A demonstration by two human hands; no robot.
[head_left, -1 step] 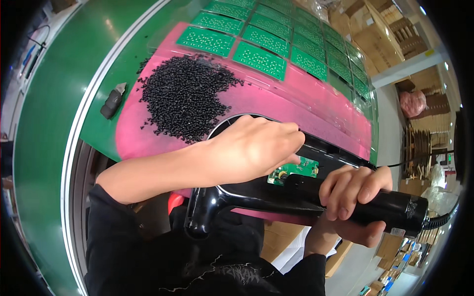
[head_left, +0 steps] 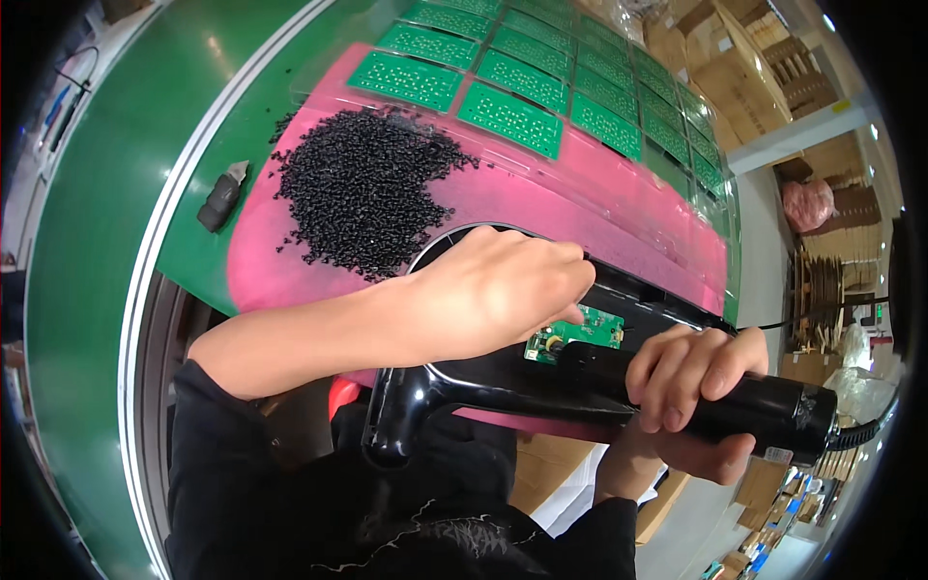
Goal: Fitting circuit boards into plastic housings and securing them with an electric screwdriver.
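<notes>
Head view: both hands at the black housing, almost no change

Head view, sole view. Compared with the earlier frame, you hold practically the same pose: neither your hands nor the tool show a clear shift, and the surroundings look the same.

Your right hand (head_left: 691, 372) is clenched around a thick black corded tool (head_left: 795, 414), lying across the near right of the scene; its cord (head_left: 863, 432) leaves at the right end. Your left hand (head_left: 512, 285) is over the black housing (head_left: 522, 391), fingers curled under. Cannot tell whether they grip anything; the fingertips are mostly hidden.

The housing lies at the near edge of the pink mat (head_left: 551, 208), with a green circuit board (head_left: 603, 327) inside it, between your hands.

Hidden or unclear: your left hand covers part of the housing's round end; the tool overlaps the board's near edge. Its working tip is not discernible, so contact cannot be judged. The far rows of green panels (head_left: 510, 121) shrink and bend towards the rim. In the pile of black pieces (head_left: 358, 184), far left of your hands, single shapes are too small to read.
</notes>
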